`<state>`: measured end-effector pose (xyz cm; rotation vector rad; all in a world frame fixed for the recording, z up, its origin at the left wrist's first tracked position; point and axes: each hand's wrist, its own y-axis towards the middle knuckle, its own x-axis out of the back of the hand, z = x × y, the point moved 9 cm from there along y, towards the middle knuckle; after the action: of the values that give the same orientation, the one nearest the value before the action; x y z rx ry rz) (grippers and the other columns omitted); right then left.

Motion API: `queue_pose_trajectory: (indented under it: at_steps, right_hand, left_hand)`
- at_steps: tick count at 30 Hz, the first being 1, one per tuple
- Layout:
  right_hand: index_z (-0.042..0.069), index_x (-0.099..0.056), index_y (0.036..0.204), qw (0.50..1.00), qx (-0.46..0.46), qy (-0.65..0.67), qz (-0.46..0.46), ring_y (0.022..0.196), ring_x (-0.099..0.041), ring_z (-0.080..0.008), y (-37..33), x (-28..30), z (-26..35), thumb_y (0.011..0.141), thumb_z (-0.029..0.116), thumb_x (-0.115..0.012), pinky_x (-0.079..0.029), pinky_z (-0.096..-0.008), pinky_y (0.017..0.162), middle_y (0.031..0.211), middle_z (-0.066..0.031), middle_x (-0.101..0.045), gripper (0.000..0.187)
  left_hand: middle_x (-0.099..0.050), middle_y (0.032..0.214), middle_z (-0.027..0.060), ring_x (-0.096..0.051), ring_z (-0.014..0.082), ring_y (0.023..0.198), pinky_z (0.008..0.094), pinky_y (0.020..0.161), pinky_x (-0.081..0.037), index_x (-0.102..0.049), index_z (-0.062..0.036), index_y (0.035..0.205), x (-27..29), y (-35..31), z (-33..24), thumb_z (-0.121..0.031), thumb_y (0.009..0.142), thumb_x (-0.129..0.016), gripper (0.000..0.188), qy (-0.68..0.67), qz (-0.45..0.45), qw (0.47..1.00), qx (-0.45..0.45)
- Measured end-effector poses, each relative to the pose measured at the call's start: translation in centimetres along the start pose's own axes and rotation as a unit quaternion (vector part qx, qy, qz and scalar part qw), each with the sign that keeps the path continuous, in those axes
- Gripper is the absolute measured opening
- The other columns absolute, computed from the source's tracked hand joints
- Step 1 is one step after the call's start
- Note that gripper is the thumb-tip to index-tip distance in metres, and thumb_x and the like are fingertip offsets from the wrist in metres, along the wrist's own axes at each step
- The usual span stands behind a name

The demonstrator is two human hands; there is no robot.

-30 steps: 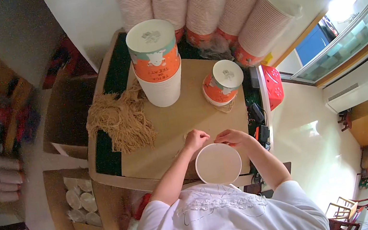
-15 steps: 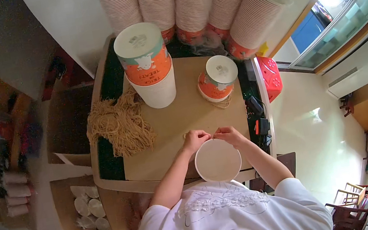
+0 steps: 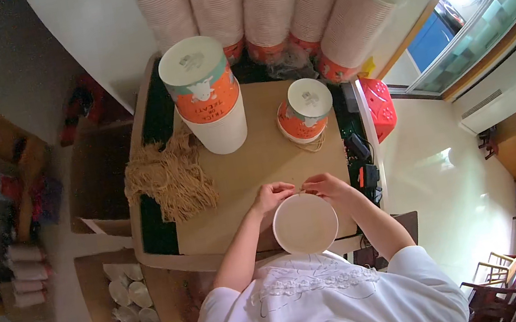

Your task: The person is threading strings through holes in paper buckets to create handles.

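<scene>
A white paper bucket (image 3: 305, 224) stands at the table's near edge, against my shirt, its round opening facing up. Both hands meet at its far rim. My left hand (image 3: 273, 196) has thumb and fingertips pinched together; what lies in them is too small to tell. My right hand (image 3: 321, 186) pinches a short bit of tan cord (image 3: 301, 190) beside the rim. A loose bundle of tan cords (image 3: 170, 179) lies to the left. Farther off, an upside-down stack of orange and teal printed paper buckets (image 3: 206, 98) rises, and a shorter upside-down pile (image 3: 304, 112) sits to its right.
Tall wrapped stacks of paper buckets (image 3: 273, 5) line the table's back. Brown cardboard (image 3: 252, 169) covers the tabletop. Black chargers (image 3: 366, 173) lie along the right edge, beside a red plastic stool (image 3: 379, 106). An open carton (image 3: 102, 310) holding white buckets is on the floor at left.
The hands stay at the bucket's far rim, with small finger shifts. A bit of tan cord shows more clearly by my right fingertips. The whole view has tilted slightly.
</scene>
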<state>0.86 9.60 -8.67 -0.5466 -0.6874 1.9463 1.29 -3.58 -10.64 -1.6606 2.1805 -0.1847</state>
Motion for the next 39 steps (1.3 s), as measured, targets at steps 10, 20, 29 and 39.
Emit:
queue_pose_trajectory:
  at_steps: [10,20,29,39]
  right_hand:
    - [0.006,-0.061,0.081,0.999,0.029,-0.034,0.029,0.060,-0.048,-0.0054,1.9,-0.1,1.4,0.082,0.028,-0.054,-0.037,-0.0178,0.050,0.068,0.0014,-0.055,0.024]
    - [0.007,-0.064,0.078,0.979,0.029,-0.195,0.046,0.058,-0.046,-0.0053,2.8,-0.5,0.7,0.079,0.027,-0.058,-0.034,-0.0199,0.048,0.064,0.0030,-0.054,0.022]
    - [0.013,-0.063,0.085,0.960,-0.072,-0.248,0.111,0.061,-0.049,-0.0058,2.3,-0.8,-0.2,0.077,0.027,-0.057,-0.039,-0.0172,0.055,0.070,0.0041,-0.056,0.018]
    - [0.006,-0.056,0.074,0.976,-0.002,0.209,-0.065,0.049,-0.043,-0.0054,1.2,3.0,-4.2,0.080,0.019,-0.054,-0.036,-0.0189,0.044,0.061,0.0024,-0.049,0.014]
  left_hand:
    - [-0.062,0.072,0.0038,-0.057,0.0085,0.064,0.0229,0.059,-0.047,-0.063,-0.0019,0.078,0.8,2.7,0.3,-0.005,0.076,-0.059,0.005,0.044,-0.082,0.991,-0.100]
    - [-0.064,0.069,0.0048,-0.058,0.0089,0.061,0.0234,0.057,-0.047,-0.065,-0.0043,0.078,0.7,2.1,0.1,-0.007,0.073,-0.062,0.006,0.143,-0.080,0.984,-0.072]
    - [-0.063,0.070,0.0057,-0.060,0.0134,0.063,0.0262,0.057,-0.047,-0.065,-0.0067,0.078,0.5,1.8,-0.2,-0.012,0.071,-0.064,0.008,0.249,-0.076,0.962,-0.086]
    - [-0.055,0.085,0.0122,-0.051,0.0229,0.082,0.0344,0.066,-0.043,-0.054,-0.0062,0.099,6.2,-7.0,-0.9,-0.027,0.072,-0.066,0.037,0.223,-0.327,0.909,-0.129]
